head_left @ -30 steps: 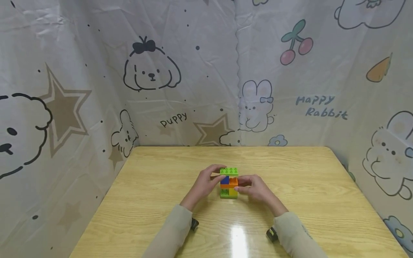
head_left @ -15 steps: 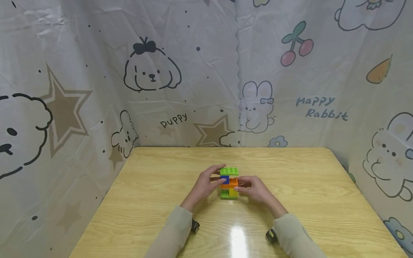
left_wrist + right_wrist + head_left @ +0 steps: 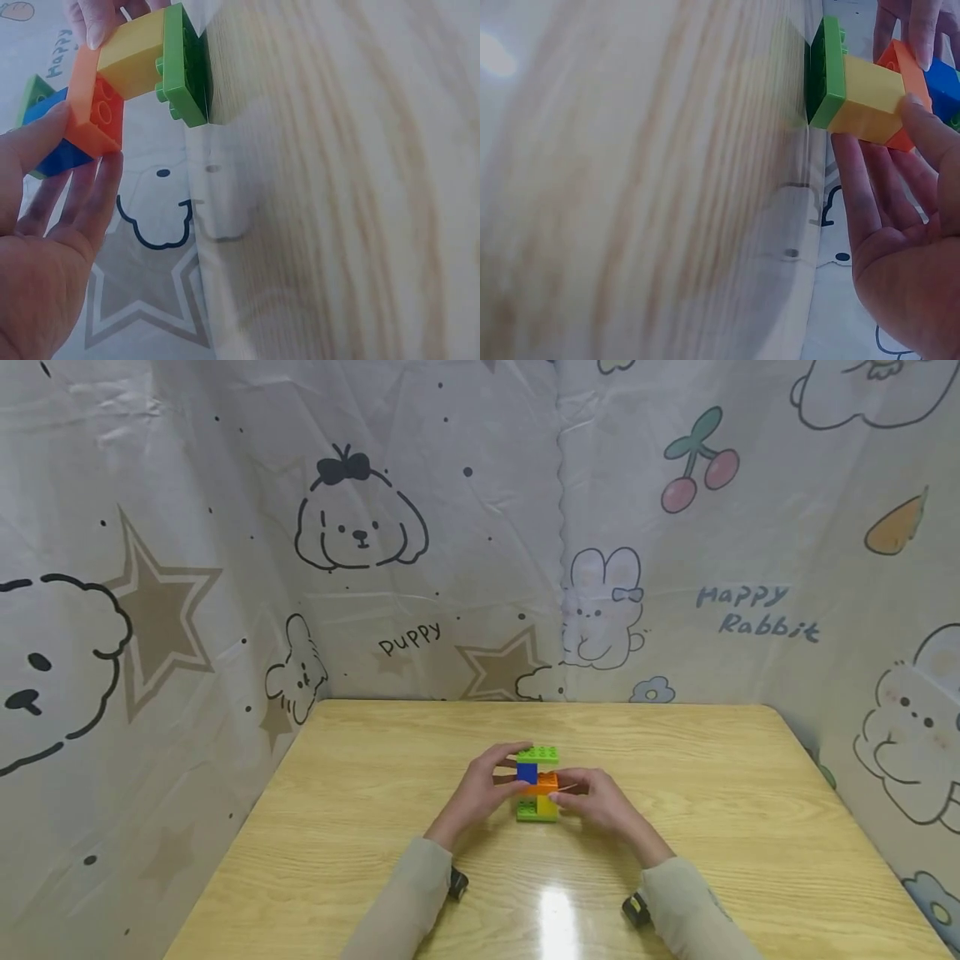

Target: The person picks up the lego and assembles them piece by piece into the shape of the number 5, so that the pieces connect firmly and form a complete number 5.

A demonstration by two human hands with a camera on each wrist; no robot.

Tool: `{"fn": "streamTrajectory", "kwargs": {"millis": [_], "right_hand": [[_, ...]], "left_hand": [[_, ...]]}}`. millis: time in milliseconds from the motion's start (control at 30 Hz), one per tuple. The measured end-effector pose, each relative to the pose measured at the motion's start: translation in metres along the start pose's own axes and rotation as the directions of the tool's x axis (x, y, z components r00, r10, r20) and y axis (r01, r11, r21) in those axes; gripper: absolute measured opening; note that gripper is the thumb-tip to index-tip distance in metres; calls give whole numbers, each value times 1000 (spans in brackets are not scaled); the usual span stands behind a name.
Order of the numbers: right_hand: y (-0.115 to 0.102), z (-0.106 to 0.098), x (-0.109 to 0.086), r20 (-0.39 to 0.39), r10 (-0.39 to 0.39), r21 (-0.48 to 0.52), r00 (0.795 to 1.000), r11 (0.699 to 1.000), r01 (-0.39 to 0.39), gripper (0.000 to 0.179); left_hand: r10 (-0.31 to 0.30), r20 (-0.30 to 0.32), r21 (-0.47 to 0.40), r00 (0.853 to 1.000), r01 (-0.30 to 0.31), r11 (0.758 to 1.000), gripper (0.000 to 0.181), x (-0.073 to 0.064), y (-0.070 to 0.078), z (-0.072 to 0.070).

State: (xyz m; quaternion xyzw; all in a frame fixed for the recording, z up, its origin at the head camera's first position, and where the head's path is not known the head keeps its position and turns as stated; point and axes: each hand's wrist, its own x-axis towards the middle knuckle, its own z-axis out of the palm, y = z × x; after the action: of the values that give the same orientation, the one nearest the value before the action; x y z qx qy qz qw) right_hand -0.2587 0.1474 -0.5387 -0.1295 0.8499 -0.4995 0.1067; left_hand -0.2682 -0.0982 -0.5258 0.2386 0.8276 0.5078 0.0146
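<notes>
A small tower of toy building bricks stands upright on the table. From the bottom it has a green plate (image 3: 537,817), a yellow brick (image 3: 866,97) on the right, an orange plate (image 3: 84,90), a blue brick (image 3: 527,773) on the left, and a top green plate (image 3: 538,755). My left hand (image 3: 481,785) holds the tower from the left, thumb at the orange plate's front edge and blue brick, fingers behind. My right hand (image 3: 592,795) pinches its right side, thumb in front where orange meets yellow. The fingertips behind the tower are partly hidden.
The light wooden table (image 3: 360,860) stretches out around the tower. A cloth curtain (image 3: 480,527) printed with cartoon animals hangs along the table's back and both sides. A dark wrist camera (image 3: 636,910) sits under the right sleeve.
The left thumb has slid down slightly from the blue brick to the orange plate's edge. The right hand keeps its hold, and the head view has shifted a little.
</notes>
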Motion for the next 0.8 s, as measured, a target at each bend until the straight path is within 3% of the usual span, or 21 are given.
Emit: {"fn": "streamTrajectory", "kwargs": {"millis": [267,533,800], "right_hand": [[1,-2,0,18,-35,5,999,999,35,52],[2,0,-1,91,-90,-5,992,996,91,69],[5,0,-2,107,-96,17,990,995,94,76]], "left_hand": [[-2,16,-23,1000,2,1000,58,4,-2,1],[-59,-3,-32,998,59,998,57,4,-5,0],[-60,26,-29,998,61,998,68,6,-8,-1]]}}
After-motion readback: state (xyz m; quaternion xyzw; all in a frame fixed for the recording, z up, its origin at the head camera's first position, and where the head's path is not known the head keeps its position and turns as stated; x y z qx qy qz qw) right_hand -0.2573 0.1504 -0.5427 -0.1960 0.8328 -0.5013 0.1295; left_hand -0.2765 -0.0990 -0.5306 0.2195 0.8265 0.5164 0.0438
